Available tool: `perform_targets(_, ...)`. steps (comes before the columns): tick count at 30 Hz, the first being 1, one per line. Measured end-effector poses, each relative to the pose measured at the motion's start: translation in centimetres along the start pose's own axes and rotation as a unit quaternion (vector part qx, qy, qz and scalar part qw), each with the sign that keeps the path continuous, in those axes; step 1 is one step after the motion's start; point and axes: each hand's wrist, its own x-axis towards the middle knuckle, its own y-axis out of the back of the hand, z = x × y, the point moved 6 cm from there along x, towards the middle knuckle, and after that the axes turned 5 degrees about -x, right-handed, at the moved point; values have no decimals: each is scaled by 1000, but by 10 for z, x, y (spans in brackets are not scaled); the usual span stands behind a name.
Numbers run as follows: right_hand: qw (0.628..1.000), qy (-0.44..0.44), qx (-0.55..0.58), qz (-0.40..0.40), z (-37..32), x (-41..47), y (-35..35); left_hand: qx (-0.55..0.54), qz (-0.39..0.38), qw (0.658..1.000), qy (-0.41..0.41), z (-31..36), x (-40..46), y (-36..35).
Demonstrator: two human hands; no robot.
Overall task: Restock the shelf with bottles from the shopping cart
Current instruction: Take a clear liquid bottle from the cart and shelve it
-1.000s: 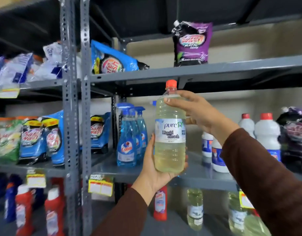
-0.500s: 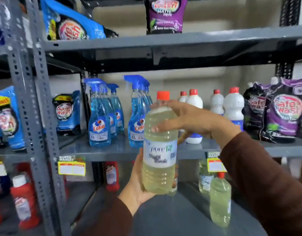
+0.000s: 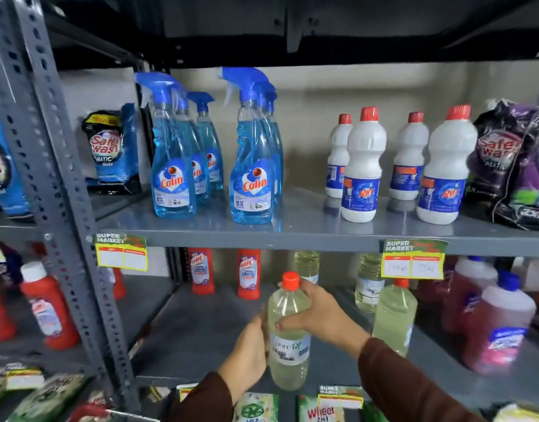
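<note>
A clear bottle of pale yellow liquid bleach (image 3: 288, 339) with a red cap stands upright at the front of the lower grey shelf (image 3: 201, 330). Both hands hold it. My left hand (image 3: 251, 350) wraps its lower left side. My right hand (image 3: 315, 315) grips its shoulder just under the cap. Three matching bleach bottles stand nearby on the same shelf: one (image 3: 394, 315) close to the right, and two (image 3: 307, 264) (image 3: 368, 281) further back. The shopping cart is out of view.
Red Harpic bottles (image 3: 248, 274) stand at the back left of the lower shelf, reddish jugs (image 3: 499, 324) at the right. The shelf above (image 3: 292, 231) carries blue Colin sprays (image 3: 253, 166), white bottles (image 3: 361, 172) and purple pouches (image 3: 511, 166). A grey upright post (image 3: 64, 193) stands left.
The view has dropped from the middle shelf to the lower one. Both hands have carried the bleach bottle down and forward onto the lower shelf level, beside the matching bottles.
</note>
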Motion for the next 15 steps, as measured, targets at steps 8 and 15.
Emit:
perform_targets(8,997,-68,-13,18,85,58,3,31,-28,998,40,-7,48,-25)
perform_targets(15,998,-58,12,31,108,89,22,29,-14,999,11,-5,90,-39)
